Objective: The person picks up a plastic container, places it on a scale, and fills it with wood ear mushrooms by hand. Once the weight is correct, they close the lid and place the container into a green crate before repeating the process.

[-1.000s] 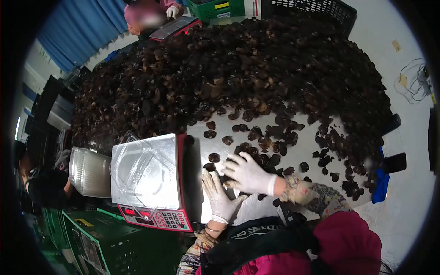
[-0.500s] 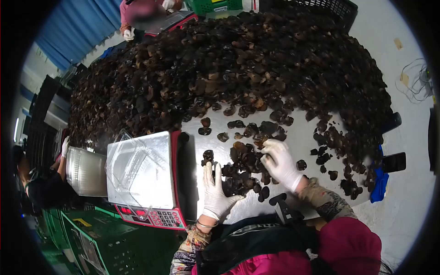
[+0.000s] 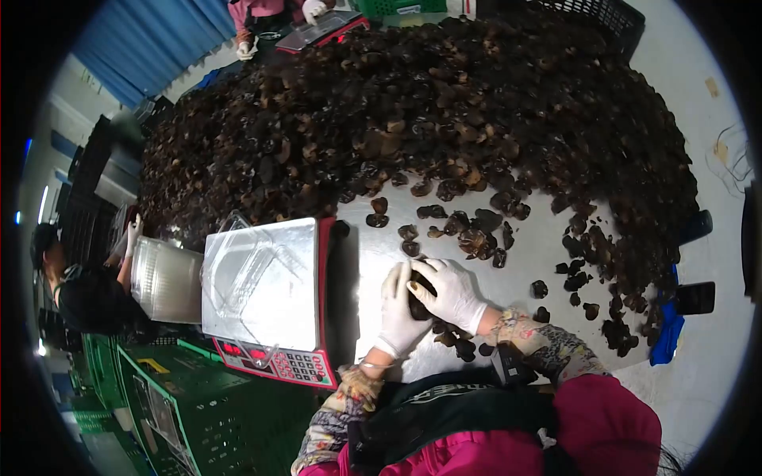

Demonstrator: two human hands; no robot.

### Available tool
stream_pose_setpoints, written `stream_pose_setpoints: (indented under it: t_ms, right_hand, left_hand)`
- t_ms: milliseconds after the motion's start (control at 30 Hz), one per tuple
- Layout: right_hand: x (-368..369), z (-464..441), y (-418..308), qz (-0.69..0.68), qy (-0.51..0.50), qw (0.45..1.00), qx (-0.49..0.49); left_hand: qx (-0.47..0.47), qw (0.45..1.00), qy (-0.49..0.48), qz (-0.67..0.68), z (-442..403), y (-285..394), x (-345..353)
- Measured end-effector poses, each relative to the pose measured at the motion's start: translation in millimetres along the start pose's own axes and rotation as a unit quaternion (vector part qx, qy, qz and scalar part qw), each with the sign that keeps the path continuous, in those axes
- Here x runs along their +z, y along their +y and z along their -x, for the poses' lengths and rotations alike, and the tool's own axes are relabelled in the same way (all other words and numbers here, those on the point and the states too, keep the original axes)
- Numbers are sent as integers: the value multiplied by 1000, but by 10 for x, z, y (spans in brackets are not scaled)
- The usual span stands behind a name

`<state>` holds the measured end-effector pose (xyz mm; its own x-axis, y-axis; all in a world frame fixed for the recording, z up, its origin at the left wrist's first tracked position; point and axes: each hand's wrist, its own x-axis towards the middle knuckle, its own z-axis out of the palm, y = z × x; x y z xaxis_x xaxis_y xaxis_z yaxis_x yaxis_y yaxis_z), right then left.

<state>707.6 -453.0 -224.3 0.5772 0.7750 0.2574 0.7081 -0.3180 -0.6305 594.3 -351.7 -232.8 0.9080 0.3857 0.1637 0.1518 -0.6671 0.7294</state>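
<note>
My left hand (image 3: 402, 312), in a white glove, is cupped against dark, shiny, fungus-like pieces (image 3: 419, 305) on the metal table (image 3: 373, 258). From the other side my right hand (image 3: 452, 298), gloved too, curls its fingers over the same pieces, so both hands clasp one small clump. Part of the clump is hidden by the fingers. More loose pieces (image 3: 464, 347) lie just below my right hand, and others (image 3: 476, 238) are scattered above it. Left of my hands stands a red scale (image 3: 262, 285) with a clear plastic lid on its silver plate.
A large dark heap (image 3: 413, 111) spans the far side. Stacked clear containers (image 3: 167, 282) stand left of the scale, above green crates (image 3: 214, 412). Two phones (image 3: 695, 298) lie at the right edge by a blue cloth (image 3: 668, 337). Co-workers are at the far side and the left (image 3: 91, 293).
My hands were spread apart around the loose pieces; they have come together around a clump. The right hand moved left and down. The view has shifted slightly.
</note>
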Motion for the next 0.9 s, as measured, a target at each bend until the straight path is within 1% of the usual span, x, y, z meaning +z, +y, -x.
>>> stream_pose_setpoints:
  t_ms: [33,67,100,133,167,200,233,267,300,333,400,467,533,600,667,733,767,800,867,900]
  right_hand:
    - [-1,-53,-65,-31,71,997,-6]
    - [24,-123,-67,-84,109,990,34]
    - [25,-161,-88,-105,119,986,50]
    - [25,-197,-115,-127,128,981,66]
    - [23,-244,-143,-194,126,970,79]
    - [31,-295,-200,-229,133,962,66]
    - [-36,-381,-299,-247,126,959,49]
    - [-113,-491,-434,-268,117,956,33]
    - [-136,-606,-576,-282,122,951,17]
    - [-151,-748,-708,-318,113,941,-19]
    - [-173,-1001,-1036,-355,97,928,-59]
    - [-165,-1207,-1406,-411,42,907,-78]
    - [62,-1379,-1770,-502,22,855,-128]
    - [147,-1464,-2124,-527,-33,835,-152]
    - [446,-1560,-2281,-503,-44,829,-240]
    - [856,-1554,-2300,-449,-54,861,-232]
    - [939,-1579,-2211,-275,-133,921,-241]
    - [1037,-1629,-2158,-122,-224,930,-264]
    - [715,-1652,-2195,-65,-273,921,-270]
    - [623,-1665,-2130,-135,-237,915,-297]
  left_hand:
    - [-16,999,20,26,-19,21,75]
    - [-31,997,42,51,-58,32,147]
    - [-21,992,86,90,-104,55,222]
    - [-24,991,100,82,-134,111,206]
    - [-28,987,113,108,-169,153,180]
    - [-35,982,128,132,-194,183,135]
    - [-25,980,147,134,-208,215,50]
    - [-12,981,171,91,-216,297,-111]
    - [-6,975,198,96,-232,335,-265]
    - [2,970,222,103,-252,373,-417]
    - [15,959,279,43,-265,469,-805]
    - [16,942,327,74,-218,499,-1149]
    - [35,926,374,-35,-128,585,-1560]
    - [48,912,385,-132,26,411,-1909]
    - [-27,912,383,-146,214,173,-2077]
    - [-86,912,357,-185,397,-169,-2136]
    - [-107,921,319,-195,467,-270,-2161]
    - [-134,925,264,-238,539,-400,-2190]
    - [-164,948,216,-167,516,-325,-2301]
    - [-150,956,218,-130,516,-362,-2325]
